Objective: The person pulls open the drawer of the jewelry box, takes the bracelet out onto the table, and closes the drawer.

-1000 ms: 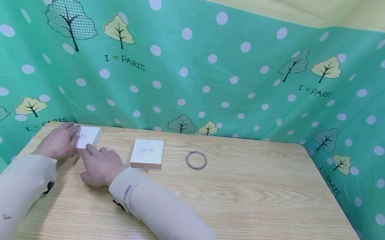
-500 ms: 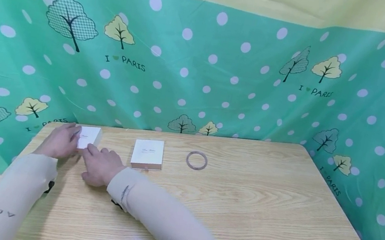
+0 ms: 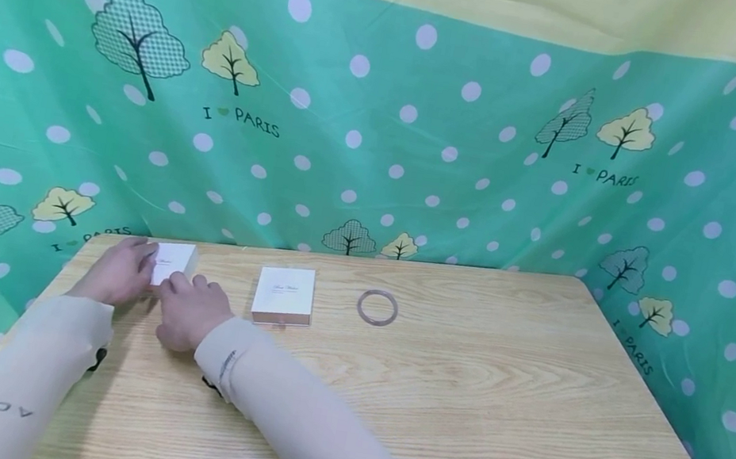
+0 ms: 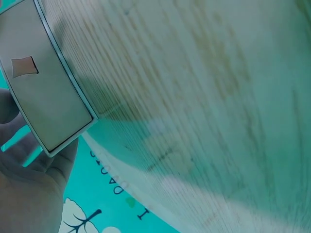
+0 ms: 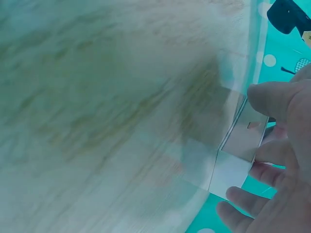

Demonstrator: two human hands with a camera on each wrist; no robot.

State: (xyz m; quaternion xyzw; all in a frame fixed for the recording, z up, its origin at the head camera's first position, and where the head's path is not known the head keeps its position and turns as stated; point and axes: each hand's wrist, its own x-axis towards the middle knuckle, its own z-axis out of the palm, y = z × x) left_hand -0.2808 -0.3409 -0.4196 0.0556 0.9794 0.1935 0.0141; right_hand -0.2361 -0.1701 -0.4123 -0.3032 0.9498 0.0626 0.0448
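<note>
While our left hand (image 3: 119, 270) grips the box (image 3: 172, 263) from its left | it sits at the table's (image 3: 496, 378) far-left corner, front's long edge running crosswise, tab (image 4: 25, 67) facing us | our right hand (image 3: 190, 314), nearer the tab, touches its near-right corner; whether it pinches we cannot tell

The head view looks forward and down across the table (image 3: 491, 409), while both wrist views share the box (image 4: 46, 82) close up.

Left hand (image 3: 118, 273) hides part of white box (image 3: 175, 262); left-wrist view crops it. Lettering (image 3: 285, 289) on second box (image 3: 283, 306) too small to read, possibly script.
</note>
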